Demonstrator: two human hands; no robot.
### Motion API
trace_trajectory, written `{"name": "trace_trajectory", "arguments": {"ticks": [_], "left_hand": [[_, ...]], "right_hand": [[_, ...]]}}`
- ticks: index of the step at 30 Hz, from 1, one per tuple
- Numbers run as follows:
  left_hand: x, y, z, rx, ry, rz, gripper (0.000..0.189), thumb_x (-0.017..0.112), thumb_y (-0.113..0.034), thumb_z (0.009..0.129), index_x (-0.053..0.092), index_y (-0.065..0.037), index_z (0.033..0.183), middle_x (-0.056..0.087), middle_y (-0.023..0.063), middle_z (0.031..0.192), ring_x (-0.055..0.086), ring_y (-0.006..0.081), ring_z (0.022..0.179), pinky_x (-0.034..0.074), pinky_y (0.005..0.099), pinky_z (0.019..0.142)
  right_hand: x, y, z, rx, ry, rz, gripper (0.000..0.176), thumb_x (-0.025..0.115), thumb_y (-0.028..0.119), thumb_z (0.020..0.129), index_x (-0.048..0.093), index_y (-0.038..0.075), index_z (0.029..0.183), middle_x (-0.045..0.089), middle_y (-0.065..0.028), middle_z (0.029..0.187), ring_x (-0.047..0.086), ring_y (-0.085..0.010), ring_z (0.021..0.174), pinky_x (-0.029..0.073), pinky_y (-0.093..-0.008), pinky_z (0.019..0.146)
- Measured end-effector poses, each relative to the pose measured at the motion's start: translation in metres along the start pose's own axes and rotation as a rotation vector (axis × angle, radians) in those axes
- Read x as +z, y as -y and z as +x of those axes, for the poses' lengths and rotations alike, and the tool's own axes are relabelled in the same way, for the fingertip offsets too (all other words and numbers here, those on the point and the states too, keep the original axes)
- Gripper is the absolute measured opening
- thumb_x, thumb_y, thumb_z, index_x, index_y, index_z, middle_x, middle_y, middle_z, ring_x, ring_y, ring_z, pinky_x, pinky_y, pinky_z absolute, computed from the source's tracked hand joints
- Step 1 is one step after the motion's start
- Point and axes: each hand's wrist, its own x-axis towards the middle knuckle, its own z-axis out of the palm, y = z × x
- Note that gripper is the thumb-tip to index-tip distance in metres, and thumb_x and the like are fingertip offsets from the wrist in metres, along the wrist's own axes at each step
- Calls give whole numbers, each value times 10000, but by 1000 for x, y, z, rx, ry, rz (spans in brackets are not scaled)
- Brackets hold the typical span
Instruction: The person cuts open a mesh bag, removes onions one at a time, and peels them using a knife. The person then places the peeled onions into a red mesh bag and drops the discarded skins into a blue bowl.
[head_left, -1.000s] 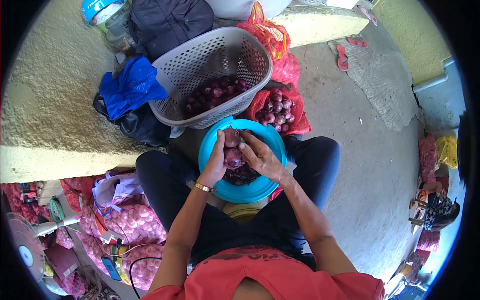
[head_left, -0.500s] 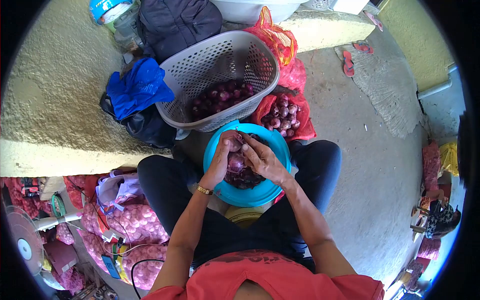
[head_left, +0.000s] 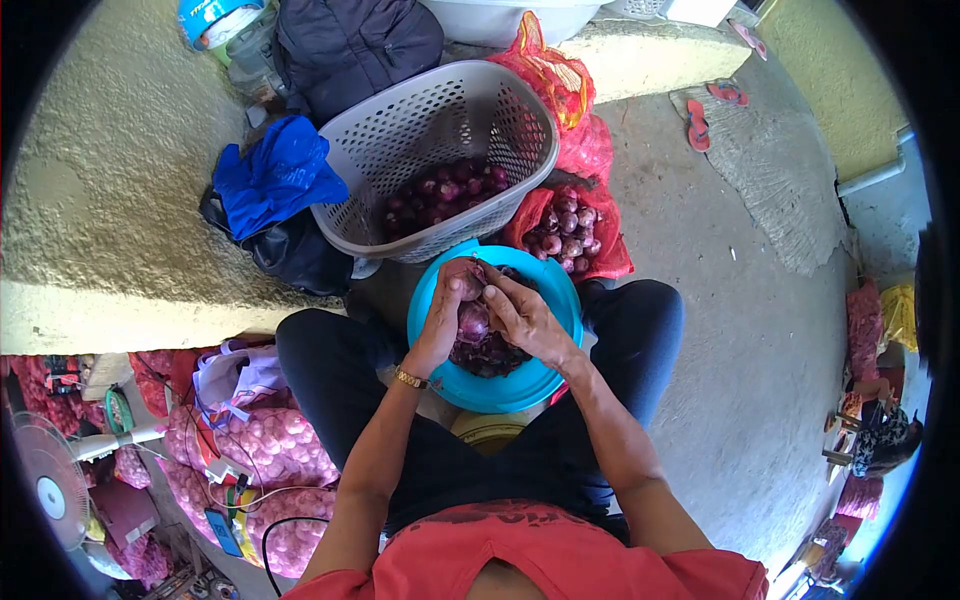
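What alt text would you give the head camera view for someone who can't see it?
A seated person's left hand and right hand hold a red onion over a blue bowl of purple peelings between their knees. Beyond it stand a grey basket of red onions and a red mesh sack of more.

Both forearms are stretched forward from the torso and angled inward, so that the hands are set together in front of the lap. The left hand is held thumb side up, with the fingers curled shut and the thumb laid along the top. The right hand is turned palm down, its back shown to the camera, and its fingertips are pinched in against the left hand. The two hands are pressed together. Both wrists are bent slightly inward, and both arms are bared past the elbow.
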Motion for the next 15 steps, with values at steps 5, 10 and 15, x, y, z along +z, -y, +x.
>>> {"name": "trace_trajectory", "arguments": {"ticks": [5, 10, 15], "left_hand": [[11, -9, 0, 33, -52, 51, 573, 336, -493, 1025, 340, -45, 1383, 484, 93, 1279, 491, 178, 1182, 385, 324, 1035], [7, -14, 2, 52, -40, 168, 586, 387, -497, 1011, 298, -45, 1372, 479, 106, 1259, 484, 194, 1186, 389, 323, 1024], [12, -13, -1, 125, -62, 277, 546, 417, -456, 1012, 318, -29, 1337, 487, 120, 1213, 503, 201, 1120, 407, 340, 992]], "right_hand": [[2, -2, 3, 11, 3, 85, 541, 478, 273, 1019, 331, 34, 1481, 453, 20, 715, 400, -71, 616, 361, -235, 563], [-2, 10, 1, 43, 59, 191, 561, 464, 295, 1026, 288, 60, 1505, 403, 46, 701, 356, -58, 602, 321, -220, 538], [-4, 4, 3, 92, 98, 272, 576, 473, 322, 1023, 296, 50, 1498, 370, 53, 689, 336, -50, 576, 281, -221, 496]]}}
